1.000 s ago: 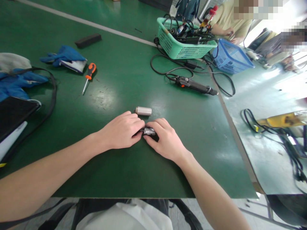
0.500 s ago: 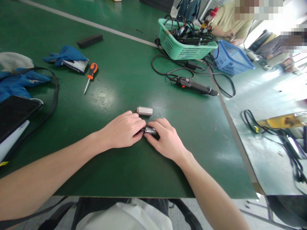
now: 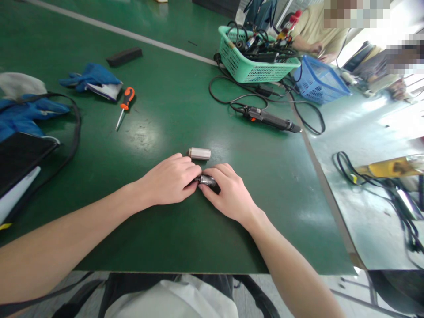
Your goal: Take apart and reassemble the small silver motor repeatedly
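Note:
Close together over the green tabletop, both hands grip one small dark metal cylindrical part. My right hand has thumb and fingers closed around its body. At the part's left end, the fingers of my left hand are pinched on a thin dark piece. The fingers cover much of the part, so its exact kind does not show. Just beyond the fingertips, a silver metal cylinder lies on its side, held by neither hand.
An orange-handled screwdriver, blue gloves and a dark block lie left. A corded power screwdriver rests to the right, before a green basket of cables and a blue basket. People sit beyond.

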The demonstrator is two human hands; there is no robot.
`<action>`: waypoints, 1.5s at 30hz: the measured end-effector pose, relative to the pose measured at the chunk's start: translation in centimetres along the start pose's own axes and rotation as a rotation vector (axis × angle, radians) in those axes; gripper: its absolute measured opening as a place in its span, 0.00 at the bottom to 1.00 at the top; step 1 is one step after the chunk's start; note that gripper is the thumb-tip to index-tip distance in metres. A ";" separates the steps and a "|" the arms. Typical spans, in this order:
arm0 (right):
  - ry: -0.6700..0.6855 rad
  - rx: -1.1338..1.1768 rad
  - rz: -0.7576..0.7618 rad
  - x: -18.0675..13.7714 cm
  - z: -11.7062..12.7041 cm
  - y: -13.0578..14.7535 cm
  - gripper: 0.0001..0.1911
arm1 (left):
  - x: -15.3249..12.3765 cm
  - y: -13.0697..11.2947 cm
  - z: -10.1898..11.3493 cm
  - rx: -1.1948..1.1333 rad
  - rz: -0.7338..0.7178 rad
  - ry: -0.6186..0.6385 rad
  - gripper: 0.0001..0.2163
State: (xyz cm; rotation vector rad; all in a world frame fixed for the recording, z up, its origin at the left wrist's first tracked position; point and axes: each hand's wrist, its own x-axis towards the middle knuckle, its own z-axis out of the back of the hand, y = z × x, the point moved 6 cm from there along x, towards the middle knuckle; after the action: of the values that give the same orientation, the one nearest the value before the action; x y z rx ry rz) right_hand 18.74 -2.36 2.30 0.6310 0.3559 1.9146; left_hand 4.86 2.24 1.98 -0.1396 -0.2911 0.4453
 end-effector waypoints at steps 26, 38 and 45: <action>0.006 -0.012 -0.001 0.0 -0.1 0.0 0.06 | 0.0 0.0 0.0 0.025 -0.002 -0.003 0.07; 0.013 -0.010 -0.010 0.1 0.1 0.2 0.06 | 0.0 -0.1 0.2 0.026 -0.005 -0.012 0.07; 0.019 -0.008 -0.020 0.0 0.0 0.0 0.06 | 0.0 0.0 0.1 0.035 -0.003 -0.009 0.07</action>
State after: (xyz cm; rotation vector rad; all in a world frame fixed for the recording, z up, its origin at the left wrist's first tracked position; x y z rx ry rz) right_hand 18.76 -2.33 2.32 0.6022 0.3649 1.9027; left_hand 4.85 2.21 2.10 -0.1035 -0.2918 0.4482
